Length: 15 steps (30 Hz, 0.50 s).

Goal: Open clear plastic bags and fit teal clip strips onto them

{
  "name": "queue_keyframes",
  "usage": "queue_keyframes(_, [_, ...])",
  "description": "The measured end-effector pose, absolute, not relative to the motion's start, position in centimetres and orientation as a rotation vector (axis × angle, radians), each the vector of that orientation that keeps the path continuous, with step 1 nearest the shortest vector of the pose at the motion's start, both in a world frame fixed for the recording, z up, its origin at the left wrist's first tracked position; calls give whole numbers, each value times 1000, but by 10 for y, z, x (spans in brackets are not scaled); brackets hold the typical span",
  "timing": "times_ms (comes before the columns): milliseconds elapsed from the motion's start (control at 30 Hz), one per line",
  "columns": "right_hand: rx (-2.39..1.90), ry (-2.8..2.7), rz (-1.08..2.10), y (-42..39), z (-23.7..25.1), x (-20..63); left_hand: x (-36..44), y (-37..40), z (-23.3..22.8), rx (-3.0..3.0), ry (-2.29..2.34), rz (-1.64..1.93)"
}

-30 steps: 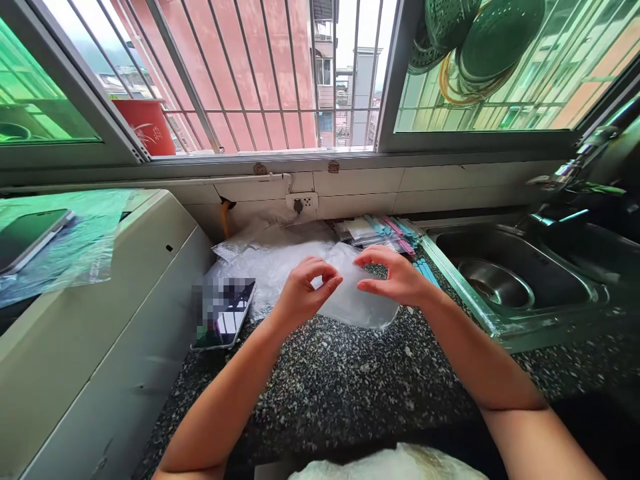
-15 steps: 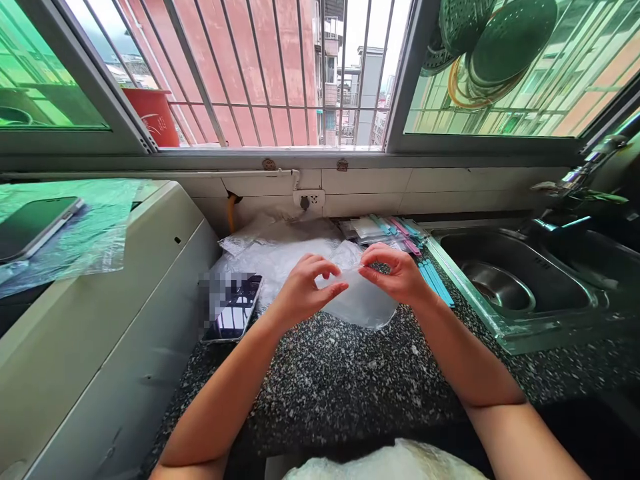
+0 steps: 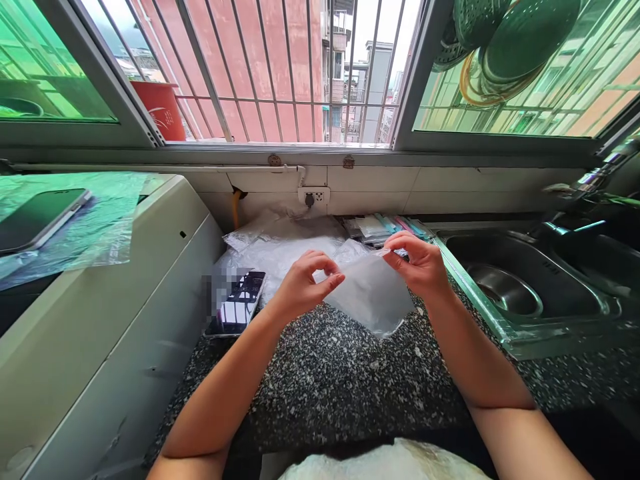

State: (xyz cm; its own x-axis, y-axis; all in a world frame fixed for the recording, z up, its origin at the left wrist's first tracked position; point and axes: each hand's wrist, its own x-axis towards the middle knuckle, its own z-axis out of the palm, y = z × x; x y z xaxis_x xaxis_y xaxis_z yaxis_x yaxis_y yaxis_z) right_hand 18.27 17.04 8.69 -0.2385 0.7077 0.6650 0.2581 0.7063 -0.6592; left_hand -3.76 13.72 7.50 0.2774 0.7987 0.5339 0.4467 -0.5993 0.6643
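Clear plastic bag (image 3: 370, 293) held up between both hands
The left hand (image 3: 300, 288) and right hand (image 3: 423, 265) pinch its top edge above the speckled table (image 3: 350, 380), near a phone (image 3: 236, 311)

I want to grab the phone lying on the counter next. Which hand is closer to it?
The left hand. It pinches the clear bag just beside the phone, while the right hand holds the bag's far edge, nearer the sink.

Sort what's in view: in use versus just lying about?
In use: left hand and right hand pinching small clear plastic bag; heap of clear plastic bags behind.
Lying about: black smartphone, coloured zip strips, steel sink, tablet under plastic.
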Motion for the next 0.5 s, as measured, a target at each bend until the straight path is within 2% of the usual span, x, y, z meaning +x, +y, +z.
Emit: queue_keyframes(500, [-819,-1716,468,180,89,192,-35,139,75,2120,1173,1314])
